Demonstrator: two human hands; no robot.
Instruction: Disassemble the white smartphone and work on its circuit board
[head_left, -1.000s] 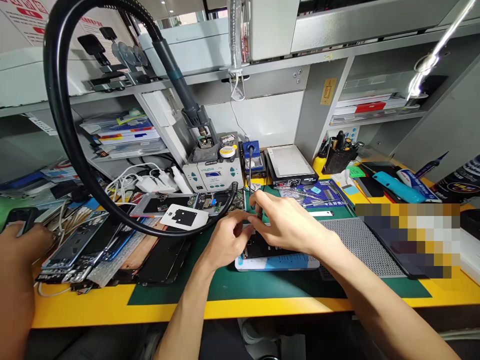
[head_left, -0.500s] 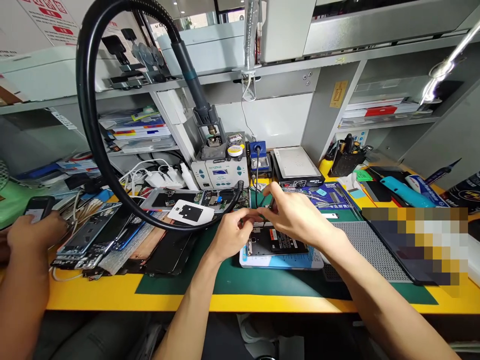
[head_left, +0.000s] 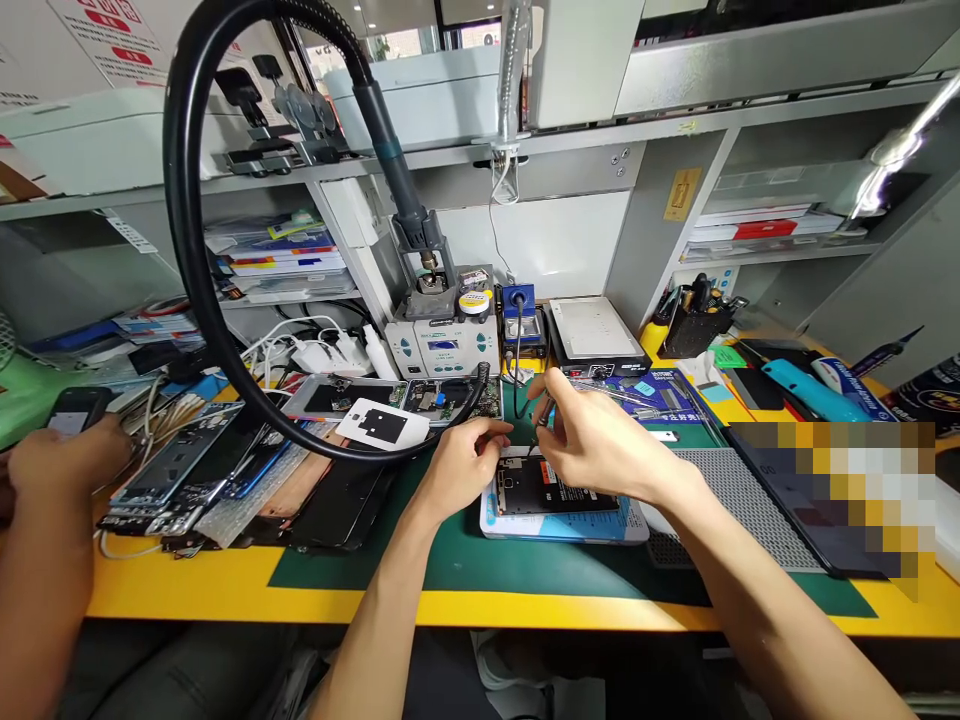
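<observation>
Right hand [head_left: 555,425] has parted from the loosely spread left hand [head_left: 469,462], now alone pinching a slim tool [head_left: 546,410], perhaps a screwdriver, over the opened phone [head_left: 527,488].

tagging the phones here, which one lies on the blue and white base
The opened phone at the centre, its dark inside showing; it alone lies on that base, unlike the phone held at far left.

One printed battery [head_left: 525,490], one hose [head_left: 182,180], one tool cup [head_left: 690,330] show.
</observation>
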